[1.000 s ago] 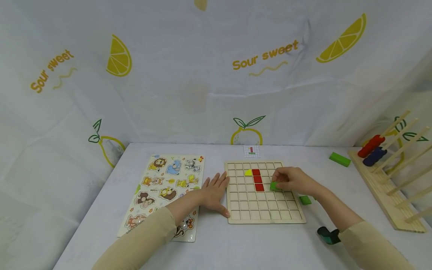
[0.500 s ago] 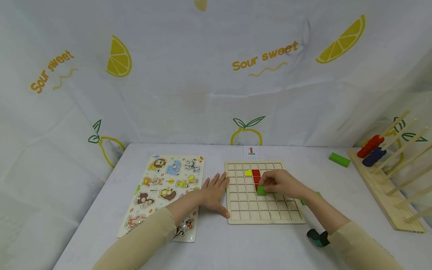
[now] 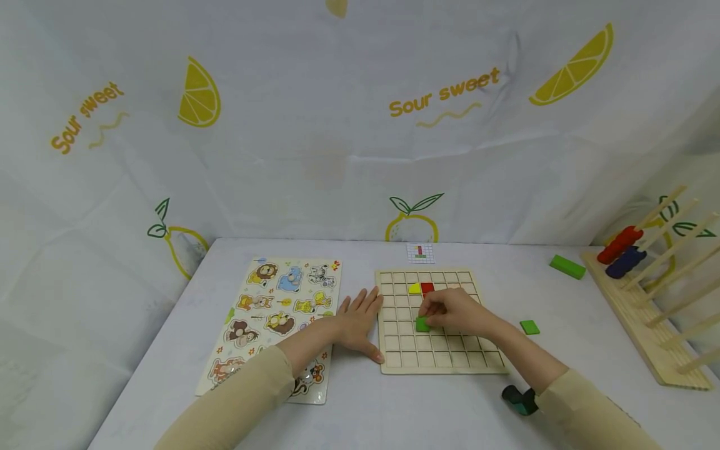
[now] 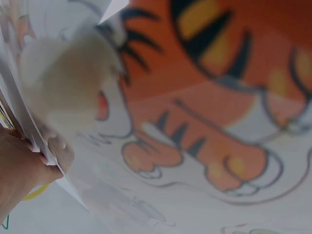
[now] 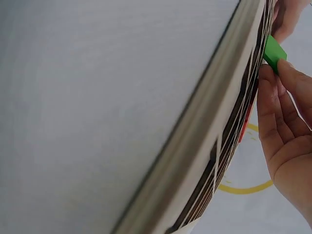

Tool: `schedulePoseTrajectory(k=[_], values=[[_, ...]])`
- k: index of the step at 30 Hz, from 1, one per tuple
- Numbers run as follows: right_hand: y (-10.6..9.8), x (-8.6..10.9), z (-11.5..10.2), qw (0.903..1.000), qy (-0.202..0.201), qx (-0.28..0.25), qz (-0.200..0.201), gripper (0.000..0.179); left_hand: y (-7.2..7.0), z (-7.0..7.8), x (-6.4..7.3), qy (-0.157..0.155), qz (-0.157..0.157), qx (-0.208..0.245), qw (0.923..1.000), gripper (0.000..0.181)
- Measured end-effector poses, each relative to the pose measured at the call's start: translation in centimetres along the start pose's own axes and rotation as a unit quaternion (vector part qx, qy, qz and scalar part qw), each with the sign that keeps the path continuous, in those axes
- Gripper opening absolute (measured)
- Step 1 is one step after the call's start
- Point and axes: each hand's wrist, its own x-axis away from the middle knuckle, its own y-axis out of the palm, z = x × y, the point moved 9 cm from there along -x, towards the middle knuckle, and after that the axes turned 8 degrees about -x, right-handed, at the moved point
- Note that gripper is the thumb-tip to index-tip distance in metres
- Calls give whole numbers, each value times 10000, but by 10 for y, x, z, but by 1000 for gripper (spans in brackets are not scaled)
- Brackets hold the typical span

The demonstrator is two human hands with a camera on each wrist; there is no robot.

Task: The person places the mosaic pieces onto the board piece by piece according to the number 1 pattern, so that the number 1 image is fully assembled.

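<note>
A wooden grid board (image 3: 410,359) lies on the table in the head view. My right hand (image 3: 455,311) pinches a green square tile (image 3: 422,324) between thumb and fingers over the board's middle; the right wrist view shows the same green tile (image 5: 276,52) at the fingertips, against the grid. A yellow piece (image 3: 414,288) and a red tile (image 3: 427,288) sit in cells behind it, other red ones being partly covered by my fingers. Spread flat, my left hand (image 3: 358,325) rests on the table and touches the board's left edge.
An animal puzzle board (image 3: 332,275) lies left, partly under my left forearm. At the back is a small pattern card (image 3: 420,252). To the right are a loose green tile (image 3: 529,327), a green block (image 3: 567,267) and a peg rack (image 3: 647,337). A dark strap (image 3: 519,400) is by my right sleeve.
My right hand has moved left and slightly toward the front with the green tile, from the board's right part to its middle. The left hand stays in place.
</note>
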Motion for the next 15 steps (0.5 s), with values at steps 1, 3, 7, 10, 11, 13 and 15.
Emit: schedulePoseTrajectory(k=[1, 3, 7, 10, 11, 13, 15], values=[[1, 0, 0, 10000, 0, 26, -9, 10, 0, 0, 0, -4, -2, -6, 10000, 125], [2, -1, 0, 10000, 24, 43, -24, 10, 0, 0, 1, -10, -11, -16, 10000, 125], [4, 0, 0, 9999, 60, 74, -58, 10, -1, 0, 2, -12, -14, -25, 10000, 124], [5, 0, -1, 9999, 48, 124, -79, 12, -1, 1, 2, -11, -29, -15, 10000, 124], [5, 0, -1, 9998, 47, 149, -84, 13, -1, 1, 2, -7, -33, -8, 10000, 124], [5, -1, -1, 9998, 28, 182, -83, 15, -2, 2, 2, 3, -42, -11, 10000, 123], [5, -1, -2, 9997, -6, 223, -73, 15, -2, 2, 2, -4, -43, 9, 10000, 123]])
